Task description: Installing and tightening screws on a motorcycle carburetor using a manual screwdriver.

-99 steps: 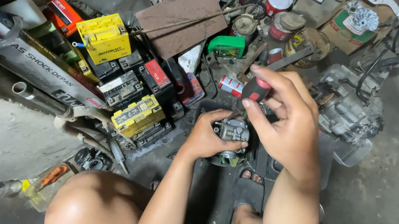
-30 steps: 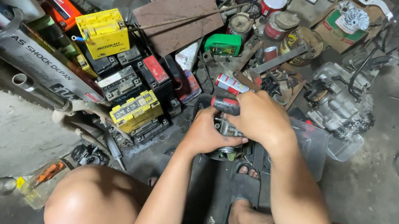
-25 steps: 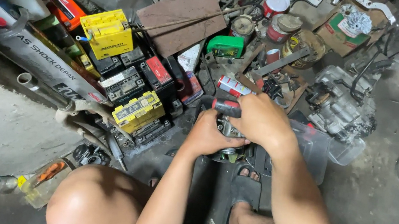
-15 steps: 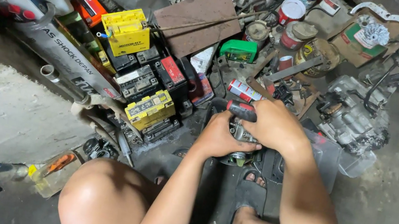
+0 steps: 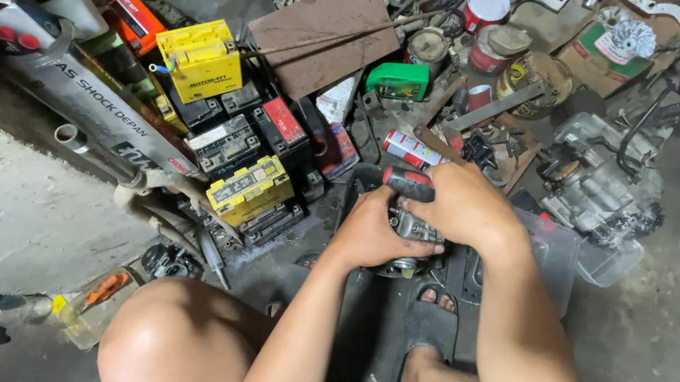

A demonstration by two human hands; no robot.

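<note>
My left hand [image 5: 370, 233] clenched round carburetor [image 5: 412, 228], above floor before sandalled foot [image 5: 430, 312]. Right hand [image 5: 462, 204] grasping screwdriver [image 5: 407, 183]. I judge: keep tip seated square, carburetor braced, turn slowly.

L hand [image 5: 374, 234] gripping small metal carb [image 5: 409, 228], R hand [image 5: 462, 204] on red-black screwdriver [image 5: 407, 183], batteries [image 5: 227, 122] beside

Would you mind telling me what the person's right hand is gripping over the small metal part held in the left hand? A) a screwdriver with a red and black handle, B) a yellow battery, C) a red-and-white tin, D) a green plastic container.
A: the right hand is closed around a screwdriver handle in red and black, held over the small metal part that the left hand cups from below.
</note>
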